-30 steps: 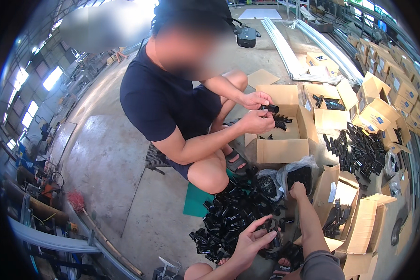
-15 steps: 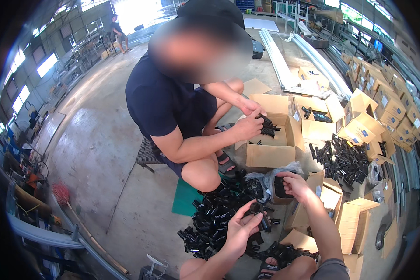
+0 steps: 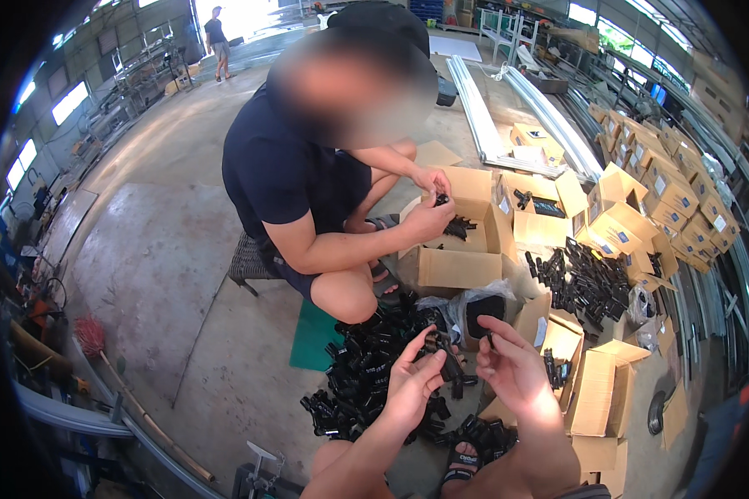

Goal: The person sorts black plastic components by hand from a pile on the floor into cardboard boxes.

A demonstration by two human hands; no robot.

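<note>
My left hand is raised over a heap of small black plastic parts on the concrete floor, its fingers closed on one black part. My right hand is close beside it, palm up, with a small black piece pinched at its fingertips. Both hands nearly touch in front of me.
A person in a dark shirt squats opposite, handling black parts over an open cardboard box. More open boxes and a second pile of black parts lie at the right. White profiles lie behind. Another person stands far back.
My right hand has come back from the bag by the boxes toward my left hand. My left hand has lifted off the pile with a black part. The view has tilted closer to the squatting person.
</note>
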